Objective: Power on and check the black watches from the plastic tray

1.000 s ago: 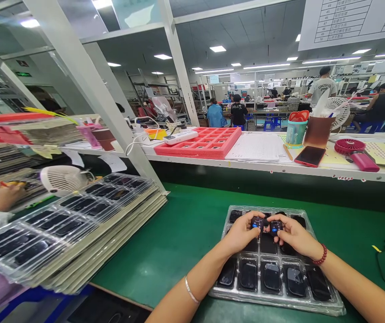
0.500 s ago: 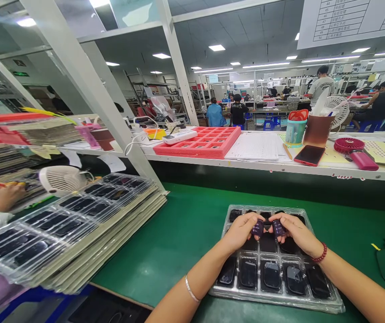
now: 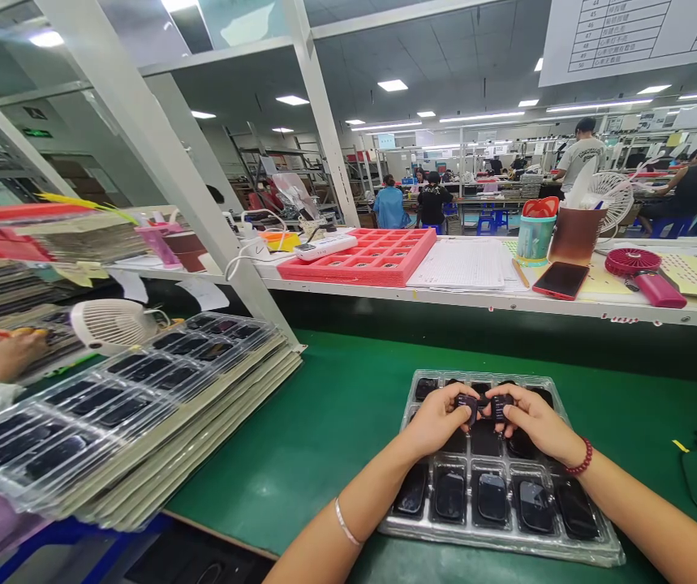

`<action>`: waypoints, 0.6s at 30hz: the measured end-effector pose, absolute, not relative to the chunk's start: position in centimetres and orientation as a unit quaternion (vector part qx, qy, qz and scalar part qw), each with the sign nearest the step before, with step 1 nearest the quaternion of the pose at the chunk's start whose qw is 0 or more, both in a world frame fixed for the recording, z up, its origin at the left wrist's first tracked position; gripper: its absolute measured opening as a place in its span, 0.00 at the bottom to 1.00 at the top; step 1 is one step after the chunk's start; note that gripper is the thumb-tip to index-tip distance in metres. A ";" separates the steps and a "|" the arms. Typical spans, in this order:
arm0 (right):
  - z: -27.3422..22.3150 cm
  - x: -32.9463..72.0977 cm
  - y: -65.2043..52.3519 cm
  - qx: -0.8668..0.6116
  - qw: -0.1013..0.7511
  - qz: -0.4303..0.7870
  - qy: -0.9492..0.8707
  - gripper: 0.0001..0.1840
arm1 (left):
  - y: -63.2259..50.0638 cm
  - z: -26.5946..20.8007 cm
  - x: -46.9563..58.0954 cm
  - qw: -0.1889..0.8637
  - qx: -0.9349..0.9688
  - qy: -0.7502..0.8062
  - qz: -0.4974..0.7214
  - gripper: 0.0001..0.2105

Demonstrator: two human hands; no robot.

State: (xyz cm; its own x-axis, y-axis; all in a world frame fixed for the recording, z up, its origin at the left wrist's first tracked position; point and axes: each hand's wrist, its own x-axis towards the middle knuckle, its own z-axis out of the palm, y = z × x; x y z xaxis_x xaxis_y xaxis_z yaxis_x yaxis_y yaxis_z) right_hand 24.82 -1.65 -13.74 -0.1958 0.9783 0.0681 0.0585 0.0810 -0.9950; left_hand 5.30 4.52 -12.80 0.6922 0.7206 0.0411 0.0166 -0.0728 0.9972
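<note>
Black devices [image 3: 465, 408], two, lit: pinched one in left hand [image 3: 438, 419], one in right hand [image 3: 538, 422], just above one clear tray [image 3: 500, 547]; five dark screens [image 3: 492, 497] in nearest row. Green table [image 3: 348, 405] beneath; workroom [image 3: 463, 49] beyond, under ceiling lights [image 3: 393, 85].

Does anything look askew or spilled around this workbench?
Mildly: the tray stack at left sits slanted, its near end seemingly jutting past the bench, and a paper sheet droops off the shelf. No spill shows; the clear tray under both hands looks orderly.

This is a factory: stacked trays [image 3: 141, 418], workbench [image 3: 324, 422], distant people [image 3: 389, 208] apparently working
</note>
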 end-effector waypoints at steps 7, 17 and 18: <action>-13.9 24.8 -1.5 -0.447 0.443 0.515 -0.582 0.16 | 4.5 -12.9 5.5 0.618 0.683 0.275 0.277 0.10; -14.1 24.9 -1.5 -0.453 0.439 0.510 -0.584 0.15 | 4.8 -13.5 5.3 0.604 0.697 0.275 0.271 0.11; -14.0 24.8 -1.5 -0.453 0.439 0.510 -0.584 0.15 | 4.8 -13.5 5.3 0.603 0.698 0.275 0.271 0.11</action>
